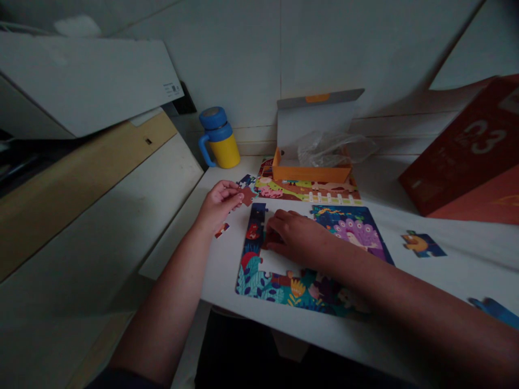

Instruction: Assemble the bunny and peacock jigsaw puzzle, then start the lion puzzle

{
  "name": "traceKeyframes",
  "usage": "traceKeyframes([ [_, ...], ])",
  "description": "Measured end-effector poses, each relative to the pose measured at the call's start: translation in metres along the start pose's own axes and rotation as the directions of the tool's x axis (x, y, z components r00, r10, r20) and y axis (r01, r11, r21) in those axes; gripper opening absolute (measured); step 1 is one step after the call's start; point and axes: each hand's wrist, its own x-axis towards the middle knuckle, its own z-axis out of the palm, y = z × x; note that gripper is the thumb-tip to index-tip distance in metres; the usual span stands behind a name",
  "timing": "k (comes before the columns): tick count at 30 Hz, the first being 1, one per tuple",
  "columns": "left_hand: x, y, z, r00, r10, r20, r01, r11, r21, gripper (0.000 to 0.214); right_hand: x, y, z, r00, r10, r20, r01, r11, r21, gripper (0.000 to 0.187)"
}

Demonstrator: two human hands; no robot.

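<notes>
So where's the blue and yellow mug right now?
In the head view, the mug stands at the back left of the table, left of the open orange box and beyond the left hand.

Desk (pixel 389 205), free room: 1 bare lane between puzzle (pixel 298 289) and red carton (pixel 454 162), reaching the back edge; 1 narrow gap between mug (pixel 227 152) and orange box (pixel 312 173).
Obstacles, back edge: mug, left corner; orange box, lid raised, clear plastic (pixel 324 150) jutting past its right end; red carton, toward the right.
Left edge: white panel (pixel 154 200) alongside.
Near edge: left forearm (pixel 174 292), near left corner; right forearm (pixel 389 292), lying across the puzzle's right part.
</notes>
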Motion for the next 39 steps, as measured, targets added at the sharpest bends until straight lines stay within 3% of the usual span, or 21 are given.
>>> traceKeyframes([
  [5, -0.004, 0.004, 0.002, 0.996, -0.004, 0.092, 0.01, 0.998, -0.056, 0.055, 0.001, 0.004, -0.005, 0.999, 0.036, 0.011, -0.037, 0.996, 0.084, 0.013],
  [8, -0.007, 0.006, 0.003, 0.987, 0.002, 0.159, 0.006, 0.999, -0.047, 0.054, 0.003, 0.008, -0.01, 0.983, 0.157, -0.09, -0.14, 0.975, 0.172, 0.024],
  [11, -0.011, 0.008, 0.004, 0.963, -0.01, 0.269, 0.019, 0.999, -0.03, 0.051, 0.005, 0.013, -0.013, 0.946, 0.256, -0.201, -0.193, 0.938, 0.287, 0.031],
  [15, -0.017, 0.01, 0.008, 0.914, -0.019, 0.404, 0.035, 0.999, -0.031, 0.046, 0.007, 0.016, -0.016, 0.922, 0.314, -0.227, -0.197, 0.885, 0.422, 0.032],
  [21, -0.023, 0.013, 0.012, 0.842, -0.062, 0.535, 0.073, 0.997, 0.0, 0.042, 0.008, 0.016, -0.022, 0.959, 0.267, -0.098, -0.166, 0.807, 0.567, 0.011],
  [25, -0.025, 0.015, 0.011, 0.809, -0.075, 0.583, 0.085, 0.996, 0.01, 0.037, 0.008, 0.02, -0.021, 0.973, 0.229, -0.03, -0.16, 0.764, 0.626, 0.009],
  [30, -0.026, 0.017, 0.011, 0.799, -0.078, 0.597, 0.055, 0.997, 0.056, 0.029, 0.01, 0.026, -0.02, 0.972, 0.23, 0.052, -0.208, 0.736, 0.644, 0.024],
  [35, -0.026, 0.017, 0.011, 0.796, -0.099, 0.597, 0.066, 0.995, 0.078, 0.027, 0.007, 0.02, -0.03, 0.978, 0.185, 0.1, -0.207, 0.766, 0.608, 0.029],
  [39, -0.024, 0.016, 0.01, 0.806, -0.083, 0.587, 0.034, 0.995, 0.094, 0.027, 0.002, 0.014, -0.038, 0.956, 0.102, 0.277, -0.248, 0.785, 0.568, 0.045],
])
